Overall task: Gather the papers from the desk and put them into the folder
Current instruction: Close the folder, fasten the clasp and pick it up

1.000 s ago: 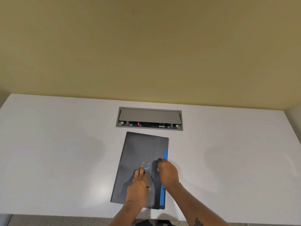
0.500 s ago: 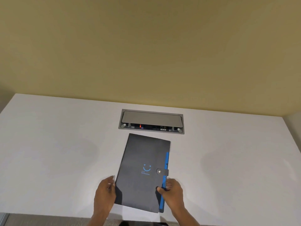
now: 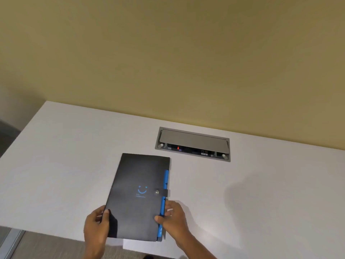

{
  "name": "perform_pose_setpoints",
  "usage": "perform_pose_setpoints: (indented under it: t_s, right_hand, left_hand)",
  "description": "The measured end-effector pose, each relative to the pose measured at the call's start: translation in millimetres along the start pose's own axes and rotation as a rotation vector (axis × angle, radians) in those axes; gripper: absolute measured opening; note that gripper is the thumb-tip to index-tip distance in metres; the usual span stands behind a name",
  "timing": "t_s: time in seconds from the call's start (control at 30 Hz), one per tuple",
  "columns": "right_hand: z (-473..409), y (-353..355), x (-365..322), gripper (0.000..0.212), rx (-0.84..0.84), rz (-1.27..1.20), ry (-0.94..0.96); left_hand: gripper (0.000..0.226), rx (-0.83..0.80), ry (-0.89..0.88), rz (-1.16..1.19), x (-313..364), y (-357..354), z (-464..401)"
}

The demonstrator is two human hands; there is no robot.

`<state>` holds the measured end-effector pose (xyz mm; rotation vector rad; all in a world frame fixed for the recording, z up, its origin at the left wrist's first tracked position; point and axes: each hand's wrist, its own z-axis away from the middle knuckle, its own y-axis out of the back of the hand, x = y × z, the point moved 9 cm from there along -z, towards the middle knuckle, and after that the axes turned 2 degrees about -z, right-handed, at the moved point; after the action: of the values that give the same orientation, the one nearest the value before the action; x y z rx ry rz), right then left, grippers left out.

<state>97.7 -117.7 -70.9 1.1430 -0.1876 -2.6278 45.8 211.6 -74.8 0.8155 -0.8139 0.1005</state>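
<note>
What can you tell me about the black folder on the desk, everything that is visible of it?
The black folder is flat, matte and plastic-looking, with a blue smile mark and small blue text on its cover. It is closed: a short strap with a metal snap button wraps its right edge, where blue tabs stick out. It lies slightly tilted on the white desk, its near end past the desk's front edge. The left hand holds its lower left edge, the right hand its lower right edge.

Closed black folder (image 3: 138, 199), snap fastened, blue tabs along right edge, on white desk (image 3: 56, 165).
</note>
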Motion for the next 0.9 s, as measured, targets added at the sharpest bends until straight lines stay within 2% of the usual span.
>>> perform_pose_setpoints:
  t_s: [0.2, 0.37, 0.47, 0.53, 0.6, 0.7, 0.77, 0.9]
  right_hand:
    - [-28.7, -60.5, -70.4, 0.057, -0.133, -0.021, 0.071]
    - [-66.3, -76.7, -111.0, 0.073, -0.133, -0.102, 0.053]
    - [-86.5, -77.2, -130.9, 0.074, -0.114, -0.128, 0.068]
    - [-95.4, -75.2, -141.4, 0.080, -0.100, -0.143, 0.067]
    - [-102.9, -73.5, -149.0, 0.087, -0.095, -0.165, 0.075]
    - [-109.2, -73.8, -158.8, 0.090, -0.100, -0.169, 0.094]
    - [-113.6, -72.8, -161.1, 0.091, -0.087, -0.159, 0.089]
    - [-119.4, -70.9, -166.4, 0.091, -0.071, -0.170, 0.094]
  left_hand:
    - [0.027, 0.049, 0.107, 0.177, 7.5, 35.7, -56.5]
    - [0.031, -0.004, 0.060, 0.227, 53.0, 27.1, -110.5]
    - [0.034, -0.030, 0.018, 0.235, 84.7, 14.8, -140.8]
    - [0.027, -0.070, -0.015, 0.243, 105.3, 4.9, -155.9]
    - [0.010, -0.111, -0.050, 0.213, 120.3, -5.0, -168.3]
    - [0.033, -0.143, -0.091, 0.173, 138.3, -15.2, -180.6]
    - [0.038, -0.158, -0.096, 0.138, 147.1, -20.4, -186.4]
    - [0.014, -0.211, -0.125, 0.100, 159.0, -29.8, -192.8]
